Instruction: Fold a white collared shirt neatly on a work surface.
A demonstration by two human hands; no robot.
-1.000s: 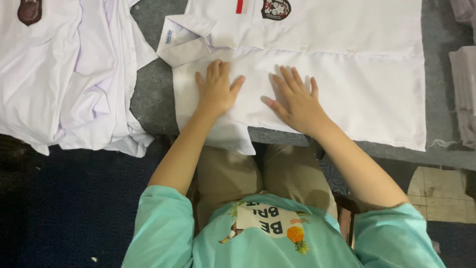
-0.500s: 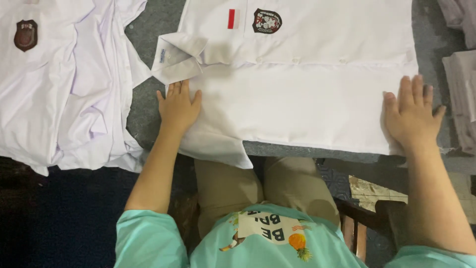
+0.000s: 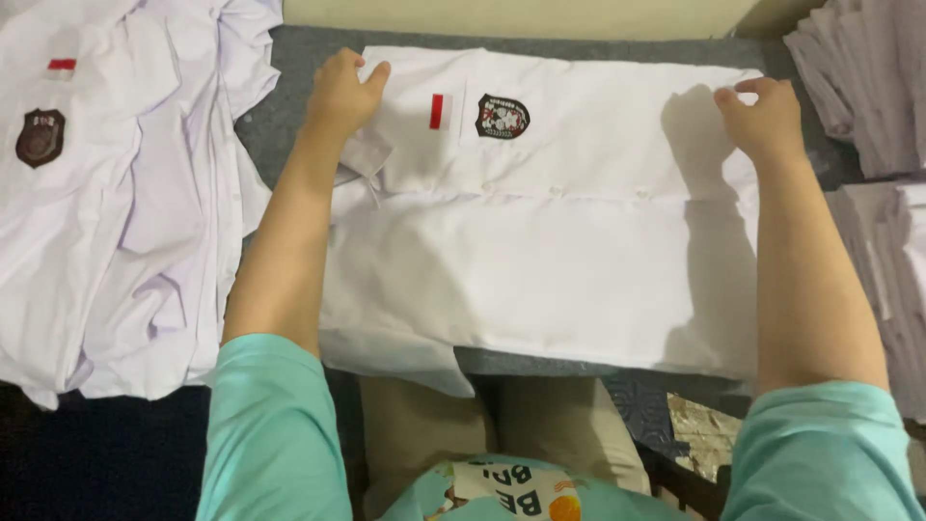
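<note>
On the grey padded table [image 3: 289, 58] a white cotton shirt with a dark round badge [image 3: 559, 260] lies flat, front up. Left hand [image 3: 342, 92] pinches its far edge near the collar; right hand [image 3: 762, 121] pinches the far edge at the other end. Beside lies a heap of white shirts [image 3: 116, 212]; folded white stacks [image 3: 883, 212] stand right.

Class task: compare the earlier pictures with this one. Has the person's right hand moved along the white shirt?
Yes. The right hand has gone from the middle of the white shirt out to its right end, then up to the far edge, where it now pinches the cloth.
</note>
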